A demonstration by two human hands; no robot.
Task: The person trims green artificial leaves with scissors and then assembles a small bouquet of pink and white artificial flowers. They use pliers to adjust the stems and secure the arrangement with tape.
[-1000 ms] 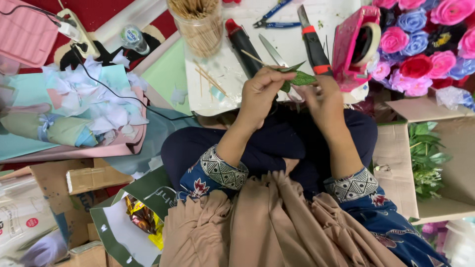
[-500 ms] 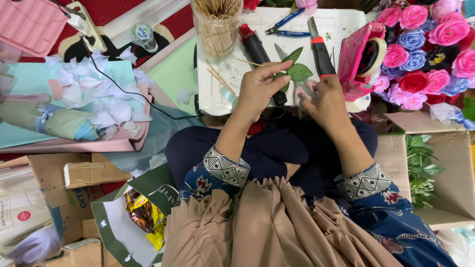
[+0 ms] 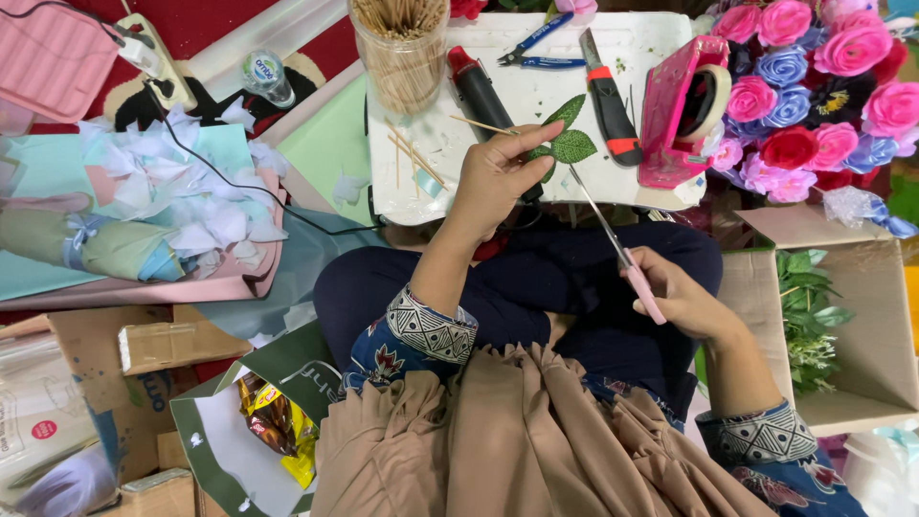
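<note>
L hand pinching leaf sprig | R hand gripping scissors | nearby: stick jar, cutter, tape dispenser

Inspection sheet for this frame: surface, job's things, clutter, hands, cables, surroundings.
Surface: small white table, speckled with scraps.
Job's things: green leaf sprig on a thin stick; pink-handled tool, blade toward the sprig.
Clutter: jar of wooden sticks, glue gun, blue pliers, utility knife, pink tape dispenser.
Hands: left hand pinches the sprig; right hand grips the tool handle.
Cables: black cord runs across the wrapped bouquet.
Surroundings: paper roses, cardboard box of greenery, snack packets.
</note>
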